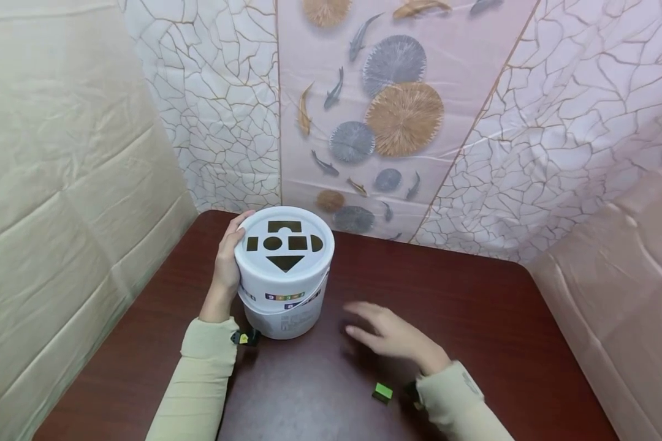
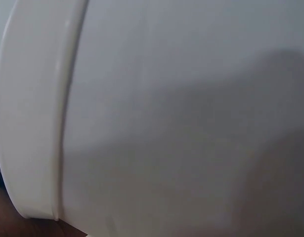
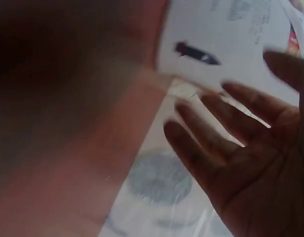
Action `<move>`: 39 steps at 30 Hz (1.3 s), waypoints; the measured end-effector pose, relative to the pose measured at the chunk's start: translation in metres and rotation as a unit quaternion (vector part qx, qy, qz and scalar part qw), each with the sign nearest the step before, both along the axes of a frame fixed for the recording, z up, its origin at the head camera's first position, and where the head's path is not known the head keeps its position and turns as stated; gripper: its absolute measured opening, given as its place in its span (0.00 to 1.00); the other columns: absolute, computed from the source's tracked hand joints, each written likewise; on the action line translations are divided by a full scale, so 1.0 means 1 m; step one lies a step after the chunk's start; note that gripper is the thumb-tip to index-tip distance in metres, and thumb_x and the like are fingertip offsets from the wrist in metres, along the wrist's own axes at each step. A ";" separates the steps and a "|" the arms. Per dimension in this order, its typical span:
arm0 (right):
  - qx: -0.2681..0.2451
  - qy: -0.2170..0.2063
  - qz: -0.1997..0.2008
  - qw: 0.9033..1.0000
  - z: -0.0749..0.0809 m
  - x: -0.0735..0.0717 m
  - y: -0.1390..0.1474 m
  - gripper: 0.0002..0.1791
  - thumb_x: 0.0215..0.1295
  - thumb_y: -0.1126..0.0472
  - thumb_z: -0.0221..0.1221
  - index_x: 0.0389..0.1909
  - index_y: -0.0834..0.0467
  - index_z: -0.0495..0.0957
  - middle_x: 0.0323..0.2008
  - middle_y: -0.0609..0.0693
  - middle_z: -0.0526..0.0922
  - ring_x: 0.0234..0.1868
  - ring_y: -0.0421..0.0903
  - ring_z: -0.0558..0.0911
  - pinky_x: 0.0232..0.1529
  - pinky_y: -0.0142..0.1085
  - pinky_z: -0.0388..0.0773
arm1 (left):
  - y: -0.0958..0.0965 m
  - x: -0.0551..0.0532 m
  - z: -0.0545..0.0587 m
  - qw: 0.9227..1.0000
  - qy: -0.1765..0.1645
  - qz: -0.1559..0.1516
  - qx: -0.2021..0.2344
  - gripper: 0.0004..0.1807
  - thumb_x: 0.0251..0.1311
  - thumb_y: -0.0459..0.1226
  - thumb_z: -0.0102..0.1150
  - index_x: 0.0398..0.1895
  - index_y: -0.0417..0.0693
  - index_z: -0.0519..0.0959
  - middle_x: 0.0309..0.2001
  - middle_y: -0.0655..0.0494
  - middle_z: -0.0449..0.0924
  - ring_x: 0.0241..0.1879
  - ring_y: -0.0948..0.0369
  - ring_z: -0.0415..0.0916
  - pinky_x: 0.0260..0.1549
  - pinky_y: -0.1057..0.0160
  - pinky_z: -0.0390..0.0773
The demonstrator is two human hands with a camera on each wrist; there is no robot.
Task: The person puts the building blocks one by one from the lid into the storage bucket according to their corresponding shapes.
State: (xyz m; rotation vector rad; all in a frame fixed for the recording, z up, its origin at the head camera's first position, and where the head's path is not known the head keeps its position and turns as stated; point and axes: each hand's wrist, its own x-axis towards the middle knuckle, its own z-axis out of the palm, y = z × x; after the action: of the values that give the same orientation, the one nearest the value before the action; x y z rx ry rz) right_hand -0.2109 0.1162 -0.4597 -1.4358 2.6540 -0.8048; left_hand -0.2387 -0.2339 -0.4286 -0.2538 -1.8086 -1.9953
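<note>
A white bucket (image 1: 278, 300) stands upright on the table at centre left. Its lid (image 1: 259, 257) has several cut-out shapes, including a circle and a triangle. My left hand (image 1: 228, 263) holds the bucket's left side, fingers and thumb round the lid's rim. The left wrist view is filled by the white bucket wall (image 2: 156, 59), with the hand's fingers out of sight. To the right of the bucket, my right hand (image 1: 391, 331) hovers with fingers spread and nothing in it; its palm (image 3: 260, 173) shows in the right wrist view. A small green block (image 1: 383, 392) lies near the right wrist.
The dark red-brown table (image 1: 447, 288) extends to the right of the bucket. Patterned cloth (image 1: 358, 122) hangs behind it, and beige cloth walls (image 1: 66, 202) close in both sides. A thin handle (image 1: 312, 298) hangs against the bucket's front.
</note>
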 end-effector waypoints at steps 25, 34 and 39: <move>0.050 -0.110 0.000 0.993 -0.025 0.054 0.049 0.07 0.66 0.56 0.67 0.35 0.49 0.77 0.26 0.34 0.74 0.26 0.30 0.70 0.28 0.27 0.71 | 0.000 0.000 -0.002 1.000 0.004 0.002 0.005 0.27 0.74 0.43 0.33 0.71 0.51 0.69 0.67 0.52 0.70 0.65 0.58 0.66 0.68 0.46 0.56; -0.094 0.034 -0.078 0.992 -0.001 0.032 0.066 0.12 0.65 0.69 0.65 0.45 0.53 0.81 0.33 0.37 0.82 0.25 0.32 0.74 0.25 0.27 0.73 | -0.001 0.000 -0.002 1.000 0.007 0.003 0.003 0.27 0.73 0.44 0.33 0.71 0.52 0.69 0.66 0.52 0.71 0.65 0.57 0.66 0.66 0.53 0.59; -0.106 0.041 -0.092 0.989 0.010 0.028 0.061 0.16 0.66 0.71 0.63 0.51 0.52 0.80 0.37 0.35 0.82 0.28 0.36 0.77 0.29 0.28 0.74 | 0.000 0.000 -0.002 1.000 0.002 0.002 -0.001 0.27 0.73 0.44 0.32 0.71 0.52 0.69 0.66 0.52 0.70 0.65 0.58 0.66 0.65 0.56 0.60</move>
State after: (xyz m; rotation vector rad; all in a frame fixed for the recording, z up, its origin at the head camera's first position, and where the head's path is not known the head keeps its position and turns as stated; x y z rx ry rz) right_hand -0.1827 0.1775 -0.4500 -1.3023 2.8704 -1.0970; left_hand -0.2385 -0.2336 -0.4303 -0.2539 -1.8064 -1.9887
